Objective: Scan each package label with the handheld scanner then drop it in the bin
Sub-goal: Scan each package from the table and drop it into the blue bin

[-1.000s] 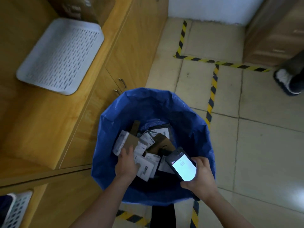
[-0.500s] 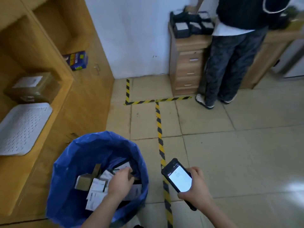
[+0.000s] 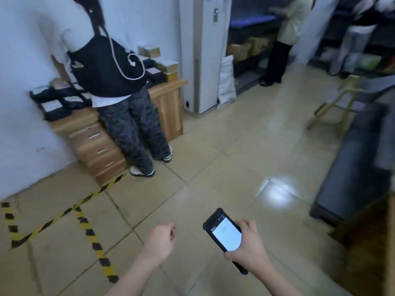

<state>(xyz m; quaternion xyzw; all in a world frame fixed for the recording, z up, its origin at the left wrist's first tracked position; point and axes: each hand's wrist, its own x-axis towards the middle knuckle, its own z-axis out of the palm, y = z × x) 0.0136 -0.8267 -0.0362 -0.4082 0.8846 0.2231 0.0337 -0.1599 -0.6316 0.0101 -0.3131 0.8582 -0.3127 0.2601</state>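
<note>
Scanner (image 3: 224,231) is held low at near centre-right, over floor tile. The right hand (image 3: 250,251) grips its lower half, fingers curled round the casing. The screen is lit white; its writing is too small to read. The left hand (image 3: 160,240) is just left of it and apart, fingers curled in, nothing seen in it.

Open floor (image 3: 213,167) runs ahead. Yellow-black tape (image 3: 64,214) crosses near left. Far left, a person (image 3: 111,67) stands against a wooden bench (image 3: 166,97) carrying dark parcels (image 3: 55,103). A dark cabinet (image 3: 359,163) bounds the right.
</note>
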